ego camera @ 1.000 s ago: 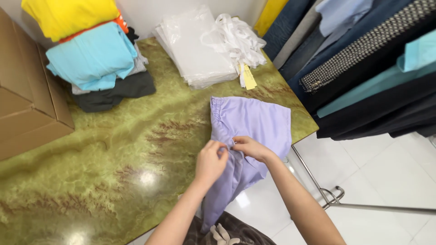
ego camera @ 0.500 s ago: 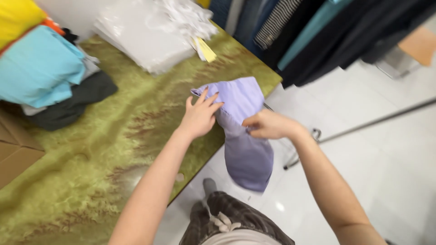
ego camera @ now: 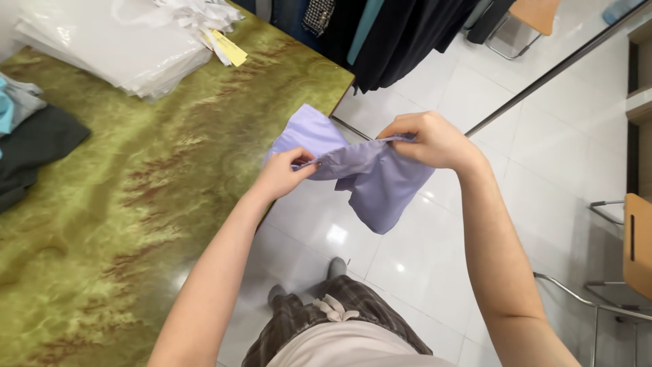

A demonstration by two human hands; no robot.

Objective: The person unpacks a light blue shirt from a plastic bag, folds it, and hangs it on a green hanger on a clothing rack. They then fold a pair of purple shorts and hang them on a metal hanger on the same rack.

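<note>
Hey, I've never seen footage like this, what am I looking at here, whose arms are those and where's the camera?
There is no machine here. The camera sits on a person's head and looks down, so the two bare arms reaching out from the bottom of the picture are that person's own. The left hand and the right hand each pinch the top edge of a lilac garment, stretched between them; most of it hangs over the white tiled floor, just past the table edge. The green marbled table fills the left side. On it lie a stack of clear plastic bags with a yellow tag beside them, and some folded dark clothes at the far left. Dark garments on a rack hang behind the table.
</note>
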